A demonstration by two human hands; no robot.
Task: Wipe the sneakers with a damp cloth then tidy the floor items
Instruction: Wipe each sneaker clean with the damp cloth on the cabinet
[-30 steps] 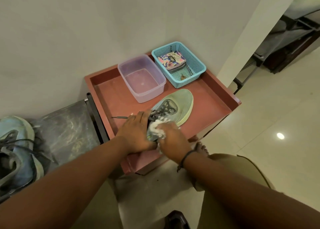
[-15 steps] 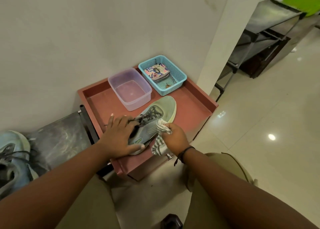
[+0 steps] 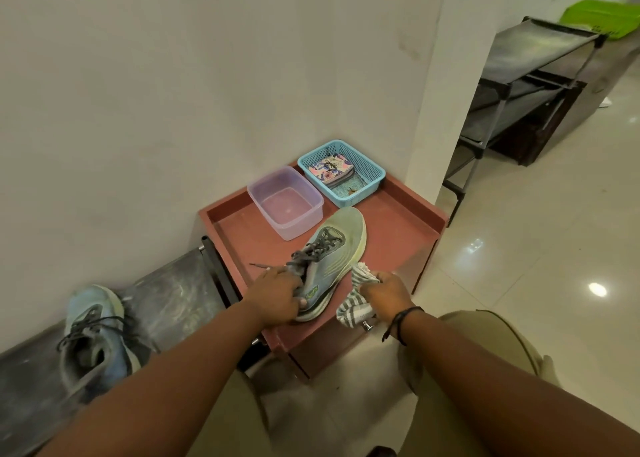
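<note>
Our left hand [image 3: 277, 299] grips the heel end of the pale green lace-up sneaker [image 3: 330, 252], fingers wrapped round the collar. The shoe lies on the red-brown raised-edge bench [image 3: 405, 214], toe pointing away toward the wall, tilted slightly onto its side, one dark lace trailing left over the bench top.

Our right hand [image 3: 382, 288] is closed on the grey-and-white striped cloth [image 3: 353, 309], bunched up just beside the sneaker's right flank; we can't tell if cloth and shoe touch. Cloth tail hangs past the bench front edge.

Behind the shoe: translucent lilac plastic tub [image 3: 285, 202], and right of it a turquoise mesh plastic basket [image 3: 374, 176] holding a patterned flat item.

Second sneaker, blue-grey with dark laces [image 3: 95, 335], sits on the dark low shelf [image 3: 173, 294] to our left, well apart from the first.
</note>
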